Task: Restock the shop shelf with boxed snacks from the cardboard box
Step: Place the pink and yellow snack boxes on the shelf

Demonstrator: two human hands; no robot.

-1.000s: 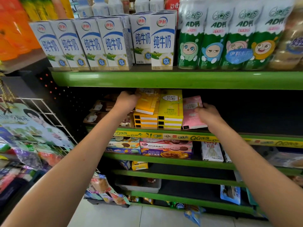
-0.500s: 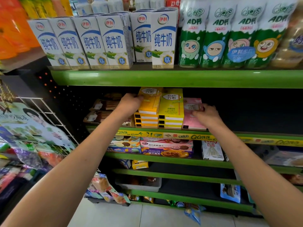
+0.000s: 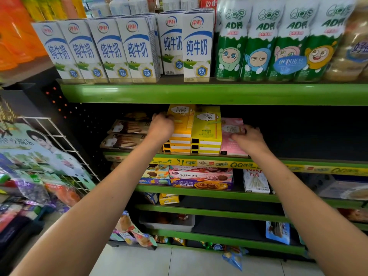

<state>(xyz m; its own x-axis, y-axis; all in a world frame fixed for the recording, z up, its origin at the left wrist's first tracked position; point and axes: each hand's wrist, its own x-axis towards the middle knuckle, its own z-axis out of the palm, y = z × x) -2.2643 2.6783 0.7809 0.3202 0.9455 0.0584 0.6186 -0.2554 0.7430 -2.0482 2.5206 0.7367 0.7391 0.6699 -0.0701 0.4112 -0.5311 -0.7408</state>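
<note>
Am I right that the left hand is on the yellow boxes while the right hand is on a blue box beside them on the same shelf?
Not quite: the box under the right hand is pink, not blue, as the head view shows. The left hand is on the yellow boxes, on the same shelf.

Legible text on shelf stock and shelf edge

Milk cartons (image 3: 197, 46): "伊利" logo, "纯牛奶", badge "3.2g". Green bottles (image 3: 264, 42): "QQ星", "AD钙"; blue sticker (image 3: 289, 63): "伊利出品". Yellow boxes (image 3: 207, 124): "pejoy", "百醇"; the same two lines appear on the pink box (image 3: 232, 136), faintly. Price strip (image 3: 239, 165): "QQ弹弹"; remaining print is too small to read. Cookie box (image 3: 201, 185): "SAUCECORE COOKIES". White box (image 3: 255, 180): "百奇", partial "Pocky". Bag on wire rack (image 3: 23, 184): "每日坚干", uncertain. Bottle at far right (image 3: 358, 48): "好" only.
</note>
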